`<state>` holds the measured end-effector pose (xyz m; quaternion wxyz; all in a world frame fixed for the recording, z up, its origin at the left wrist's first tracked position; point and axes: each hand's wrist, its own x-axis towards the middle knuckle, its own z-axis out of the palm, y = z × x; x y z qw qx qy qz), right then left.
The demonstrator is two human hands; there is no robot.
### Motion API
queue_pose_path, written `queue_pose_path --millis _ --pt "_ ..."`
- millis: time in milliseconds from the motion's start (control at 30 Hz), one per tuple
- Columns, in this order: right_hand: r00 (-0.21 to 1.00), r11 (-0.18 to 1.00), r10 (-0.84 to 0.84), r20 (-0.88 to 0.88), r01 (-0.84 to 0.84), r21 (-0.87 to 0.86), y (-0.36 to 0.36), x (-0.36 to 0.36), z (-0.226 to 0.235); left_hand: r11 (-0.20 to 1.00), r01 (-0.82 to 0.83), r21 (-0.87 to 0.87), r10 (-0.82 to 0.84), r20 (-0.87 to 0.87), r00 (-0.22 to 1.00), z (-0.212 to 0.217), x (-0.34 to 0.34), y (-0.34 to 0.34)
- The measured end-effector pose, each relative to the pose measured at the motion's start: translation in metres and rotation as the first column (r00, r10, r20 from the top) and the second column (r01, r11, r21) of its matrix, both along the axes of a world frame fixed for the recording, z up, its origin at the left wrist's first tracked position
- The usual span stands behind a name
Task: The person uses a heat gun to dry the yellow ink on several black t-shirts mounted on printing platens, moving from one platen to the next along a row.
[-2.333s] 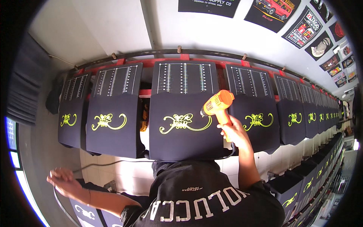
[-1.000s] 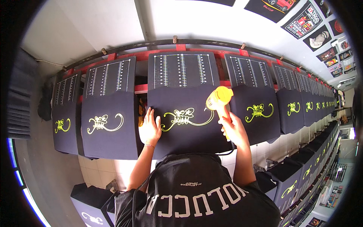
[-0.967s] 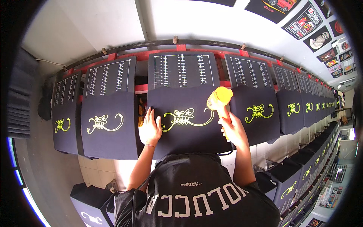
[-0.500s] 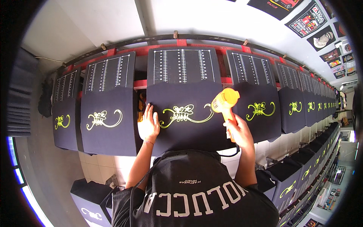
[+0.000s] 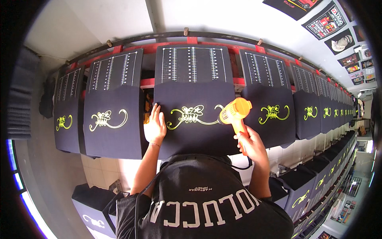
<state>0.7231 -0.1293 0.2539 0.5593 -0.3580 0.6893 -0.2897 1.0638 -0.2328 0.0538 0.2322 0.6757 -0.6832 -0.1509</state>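
My right hand is closed around the handle of an orange heat gun, whose cord hangs down behind the hand. Its dark nozzle points left, over the right curl of a yellow-green and white scorpion-like print. That print is on a dark shirt stretched over the middle board, which has white ruler lines at its far end. My left hand lies flat at the shirt's left edge, fingers stretched out and holding nothing.
More boards with printed dark shirts flank this one, such as the left neighbour and right neighbour. A red and black rail runs behind them. Another row of boards stands behind me, across a tiled floor.
The heat gun has shifted slightly toward me, its nozzle now lower beside the print's right curl. My left hand stays at the shirt's edge. The whole view has moved a little.
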Motion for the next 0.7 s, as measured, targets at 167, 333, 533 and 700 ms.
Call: queue_pose_path --millis 167,333,533,700 --pt "0.997 1.0 0.013 0.081 -0.014 0.018 0.003 0.005 0.001 0.999 -0.007 0.035 0.007 -0.007 1.0 0.007 -0.001 0.0" --pt "0.991 0.995 0.081 0.103 -0.086 0.044 -0.002 0.017 0.002 1.0 -0.015 -0.003 0.015 -0.032 0.999 0.007 0.0 0.0" --pt "0.983 0.983 0.174 0.064 -0.177 0.057 -0.006 0.025 0.003 0.999 -0.036 0.008 0.035 0.03 0.999 0.013 -0.002 0.001" --pt "0.978 0.981 0.195 0.072 -0.194 -0.014 -0.011 0.039 0.0 1.0 -0.013 -0.005 0.013 0.017 1.0 0.005 0.003 0.001"
